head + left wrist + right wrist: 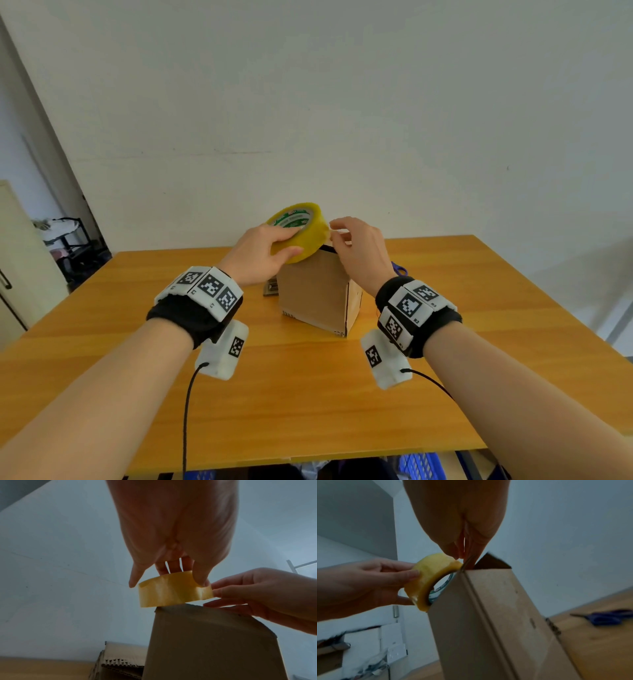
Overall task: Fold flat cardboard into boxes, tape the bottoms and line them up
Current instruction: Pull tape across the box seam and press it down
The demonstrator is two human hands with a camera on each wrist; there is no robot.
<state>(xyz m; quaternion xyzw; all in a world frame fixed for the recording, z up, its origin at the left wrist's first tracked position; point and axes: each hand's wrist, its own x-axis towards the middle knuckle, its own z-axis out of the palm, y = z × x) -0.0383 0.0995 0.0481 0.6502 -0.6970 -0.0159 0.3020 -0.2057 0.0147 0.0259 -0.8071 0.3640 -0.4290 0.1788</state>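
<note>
A brown cardboard box point(317, 294) stands upright on the wooden table point(308, 394), its upper end partly unclosed. My left hand point(274, 247) grips a yellow tape roll point(303, 231) and holds it tilted against the box's top left edge, thumb on the outer face and fingers over the rim. My right hand point(340, 233) pinches the tape's free end point(330, 234) right beside the roll, above the box top. The left wrist view shows the roll point(173, 592) resting on the box point(205, 642). In the right wrist view the pinch sits at the corner of the box point(496, 615).
Purple-handled scissors point(606, 616) lie on the table to the right of the box, partly hidden behind my right wrist in the head view. A stack of flat cardboard point(120, 660) lies behind the box on its left. A white wall stands close behind the table.
</note>
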